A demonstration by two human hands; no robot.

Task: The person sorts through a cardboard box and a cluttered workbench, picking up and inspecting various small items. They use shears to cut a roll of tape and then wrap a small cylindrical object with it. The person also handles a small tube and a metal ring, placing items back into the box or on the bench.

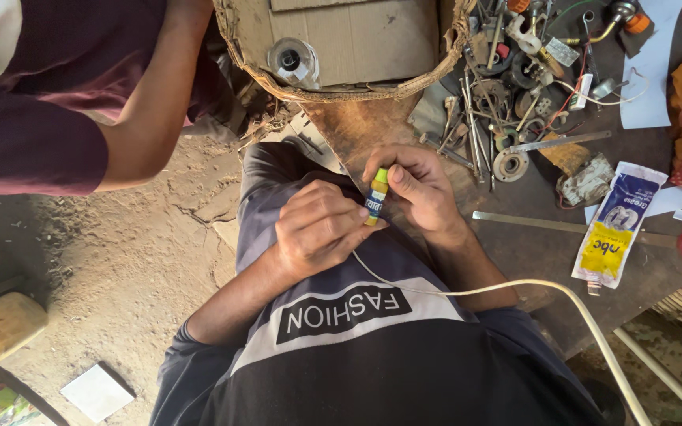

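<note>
A small yellow bottle (376, 197) with a green cap and a blue label stands upright between both hands, over my lap. My left hand (317, 230) is curled around its lower end. My right hand (421, 189) pinches the upper part, with the thumb beside the cap. A thin white cable (515, 285) comes out from under my left hand and runs off to the bottom right across my dark shirt.
A dark workbench (538, 244) on the right carries metal tools and washers (507, 87), a flat metal strip (546, 226) and a white, blue and yellow packet (617, 225). A woven basket (341, 47) sits ahead. Another person's arm (151, 102) is at upper left over the dirt floor.
</note>
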